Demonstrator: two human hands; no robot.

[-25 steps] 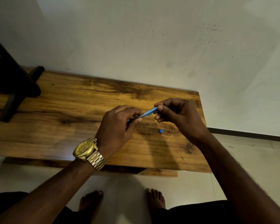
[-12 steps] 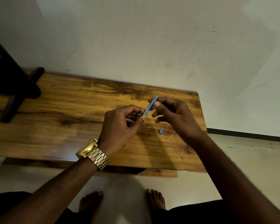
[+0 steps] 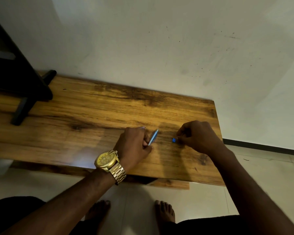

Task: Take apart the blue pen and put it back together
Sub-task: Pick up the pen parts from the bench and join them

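**Hands drop to the table; right hand goes for the loose blue piece**

Watch first: your gold metal wristwatch sits nearest on your left wrist. Just beyond it your left hand rests low on the brown wooden table, its fingers curled round the slim light-blue plastic pen barrel, which angles up and away out of the fist.

A moment ago both hands held that barrel together above the table. Now they are apart and lower: your right hand has let go of the barrel and come down beside the small dark-blue plastic pen piece lying on the wood. Its fingertips are bunched and touching or just beside that piece; whether they already pinch it I cannot tell.

This reads as the pen being in parts, with you gathering the small piece to refit it. The piece lies to the right of the barrel's free end, near but apart, so it will need lifting and lining up with the barrel.

Farther off, a black stand sits at the table's left end, against the pale wall.
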